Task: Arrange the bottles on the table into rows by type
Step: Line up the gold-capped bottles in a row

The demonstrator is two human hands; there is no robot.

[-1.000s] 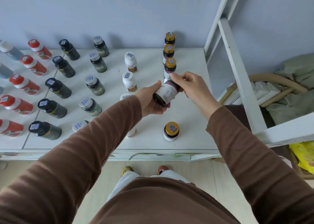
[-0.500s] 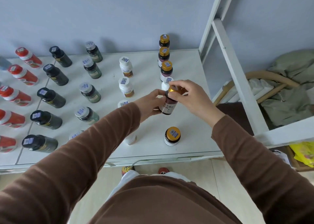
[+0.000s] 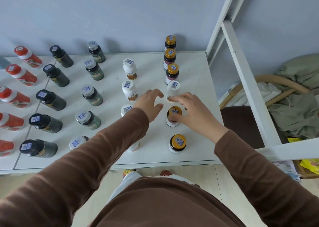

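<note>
Sorting is nearly done, judging from the head view, the only one given. Table [image 3: 193,68] carries rows by type running front to back: red bottles [image 3: 21,75] far left, black-cap ones [image 3: 51,99], silver-cap green ones [image 3: 91,95], white bottles [image 3: 129,90], then gold-cap bottles [image 3: 172,71] on the right.

Step in hand, I'd say: fixing the gold-cap row. One white bottle [image 3: 173,91] stands inside that row, btwn the third gold-cap at the back and the gold-cap bottle [image 3: 174,116] nearer the person. A further gold-cap bottle [image 3: 177,143] stands by the front edge, apart from the others.

Next move prob calls for lifting the stray white bottle out w/o knocking its close neighbours, taking it over to the white row, then closing the gap in the gold-cap row.

Hands: right hand [image 3: 191,113] reaches in from the right, fingers loosely curved, fingertips at the base of the stray white bottle, thumb side against the gold-cap bottle below it. Whether it truly grips either one, can't tell; looks more like touching than clamping. Left hand [image 3: 149,104] hovers just left of the same bottle, fingers spread and relaxed, holding nothing. Both forearms in brown sleeves [image 3: 107,151], left crossing over the front white bottles and hiding part of them.
</note>
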